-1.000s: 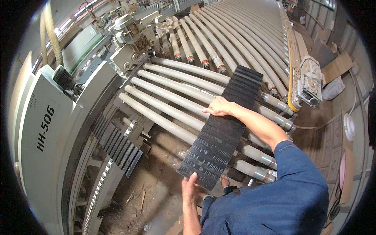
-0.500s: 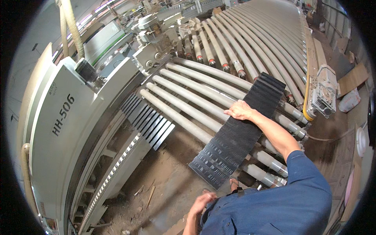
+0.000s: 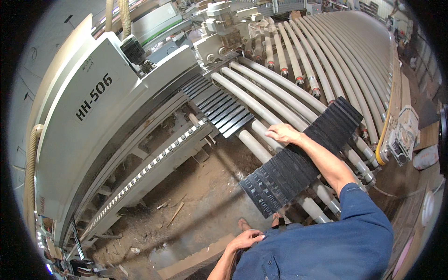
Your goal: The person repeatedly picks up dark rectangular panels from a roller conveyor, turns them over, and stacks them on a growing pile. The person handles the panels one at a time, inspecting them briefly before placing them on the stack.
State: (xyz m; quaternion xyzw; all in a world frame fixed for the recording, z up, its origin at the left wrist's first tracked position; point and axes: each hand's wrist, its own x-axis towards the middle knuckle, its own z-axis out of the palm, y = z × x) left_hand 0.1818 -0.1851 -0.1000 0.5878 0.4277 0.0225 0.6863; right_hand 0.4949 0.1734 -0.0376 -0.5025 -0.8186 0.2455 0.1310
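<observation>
A row of black strips (image 3: pixel 310 154) lies side by side across the long rollers, like a slatted panel. My right hand (image 3: pixel 282 134) reaches over it from the right, its fingers curled at the edge facing the machine. At my waist my left hand (image 3: pixel 246 239) is bent inward, fingers drawn together against my blue shirt. Whether it holds something small I cannot make out. A second group of dark, shiny-edged strips (image 3: pixel 224 113) lies on the bed of the large white machine (image 3: pixel 100 100), beyond the nearer roller ends.
Pale rollers (image 3: pixel 266 88) run toward the machine, and more fan out behind. A motor unit (image 3: pixel 404 135) with a yellow hose stands at the right. Below, the dusty floor (image 3: pixel 186 205) carries wood scraps and a board. A slotted rail (image 3: pixel 144 172) runs along the machine's lower side.
The view has shifted, and the machine sits higher and farther right. The gap between the two groups of strips looks narrower. My left hand has settled against the shirt; my right stays at the strips.
</observation>
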